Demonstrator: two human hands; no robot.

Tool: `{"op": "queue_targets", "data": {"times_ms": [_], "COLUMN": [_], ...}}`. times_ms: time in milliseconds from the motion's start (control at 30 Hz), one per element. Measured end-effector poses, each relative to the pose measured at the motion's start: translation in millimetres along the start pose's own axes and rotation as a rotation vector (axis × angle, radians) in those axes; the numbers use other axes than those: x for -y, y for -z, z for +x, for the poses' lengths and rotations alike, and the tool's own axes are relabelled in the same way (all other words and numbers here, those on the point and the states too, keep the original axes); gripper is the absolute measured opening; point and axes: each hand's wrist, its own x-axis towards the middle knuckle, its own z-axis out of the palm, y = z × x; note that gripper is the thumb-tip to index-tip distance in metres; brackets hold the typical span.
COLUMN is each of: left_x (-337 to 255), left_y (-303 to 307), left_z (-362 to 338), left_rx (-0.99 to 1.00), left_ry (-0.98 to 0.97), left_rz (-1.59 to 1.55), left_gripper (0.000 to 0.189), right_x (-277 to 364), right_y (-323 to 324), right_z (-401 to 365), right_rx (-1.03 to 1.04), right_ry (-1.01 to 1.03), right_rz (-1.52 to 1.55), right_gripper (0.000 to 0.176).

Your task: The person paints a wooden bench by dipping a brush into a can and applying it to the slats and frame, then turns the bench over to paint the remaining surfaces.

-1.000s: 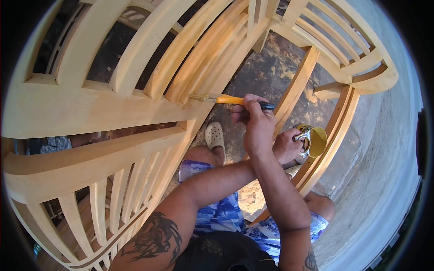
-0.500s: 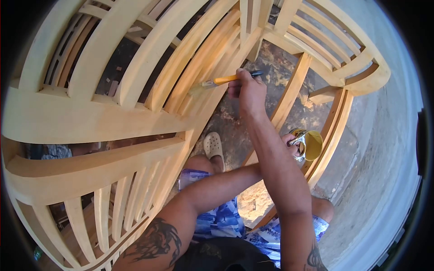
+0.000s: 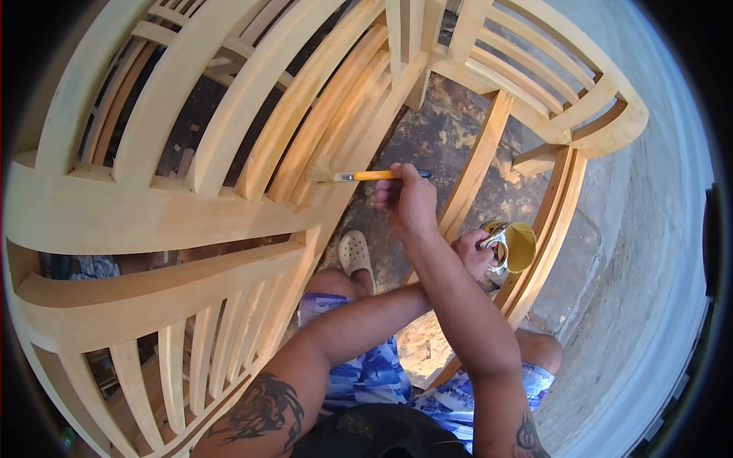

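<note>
My right hand (image 3: 412,204) is closed round the yellow handle of a paintbrush (image 3: 372,175). Its pale bristles fan out against the curved slats of a light wooden bench frame (image 3: 156,208), close to where the slats meet the rail. Crossing beneath my right forearm, my left arm reaches to the right, and my left hand (image 3: 473,253) grips a paint tin (image 3: 521,248) by its side. The tin tilts with its mouth to the right, showing a yellowish inside.
Another slatted wooden section (image 3: 569,76) stands at the upper right, joined to long rails (image 3: 482,156). A stained concrete floor (image 3: 427,137) shows between the parts. My foot in a cream clog (image 3: 353,252) rests on it. A pale wall (image 3: 649,252) curves along the right.
My right hand has come down and left with the brush, whose bristles are now splayed on the wood. My left hand shows more fully, with the tin slightly further left.
</note>
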Motion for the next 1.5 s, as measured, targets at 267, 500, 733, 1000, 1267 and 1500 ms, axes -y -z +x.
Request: {"op": "queue_targets", "data": {"times_ms": [267, 500, 733, 1000, 1267, 1500], "left_x": [12.3, 44.4, 24.5, 55.4, 18.6, 19.8], "left_y": [7.2, 10.7, 5.4, 12.6, 17.8, 16.1], "left_z": [3.0, 14.6, 7.4, 11.9, -3.8, -2.2], "left_rx": [0.138, 0.271, 0.182, 0.297, 0.356, 0.362], "left_ry": [-0.055, -0.05, -0.039, -0.173, -0.088, -0.087], "left_rz": [-0.175, -0.45, -0.25, -0.362, -0.266, -0.269], "left_gripper": [0.026, 0.026, 0.029, 0.024, 0.023, 0.023], "right_x": [42.0, 68.7, 33.7, 67.7, 83.5, 92.0], "right_y": [-24.4, -9.9, -2.3, -32.6, -27.1, -15.4], "right_z": [52.4, 91.0, 42.0, 92.7, 112.2, 112.3], "right_rx": [-0.026, -0.185, -0.011, -0.113, -0.189, -0.189], "right_ry": [0.103, 0.291, 0.087, 0.219, 0.328, 0.328], "right_rz": [0.037, 0.421, -0.019, 0.114, 0.48, 0.338], "right_gripper": [0.02, 0.022, 0.021, 0.019, 0.02, 0.022]}}
